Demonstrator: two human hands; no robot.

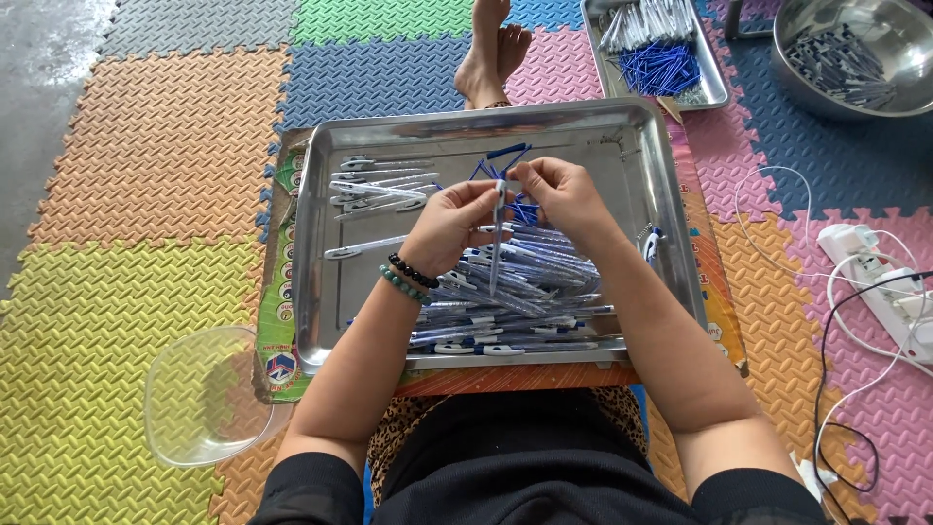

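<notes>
Sitting on a floor of bright interlocking foam mats, a person works over a large steel tray (321,243) propped across the lap, which keeps the parts close under both hands; the left hand (447,226) and right hand (564,197) meet above the tray's middle, fingertips of each pinched on the top of 1 clear pen (497,243) that hangs straight down between them, seemingly so its upper end can be fitted; whether a cap or a refill is going in cannot be told. Beneath the hands lies a heap of finished pens (515,301) with blue tips, filling the tray's near right part; a few loose clear barrels (374,190) sit at the far left, and blue refills (505,156) lie just beyond the fingers. 2 beaded bracelets (408,277) circle the left wrist. Beside the left elbow rests a clear plastic bowl (199,394); farther off are a second tray (661,53) of white and blue parts and a steel bowl (855,53); another person's bare feet (491,53) lie beyond the tray; a white power strip (875,272) with trailing cables crowds the right side.
</notes>
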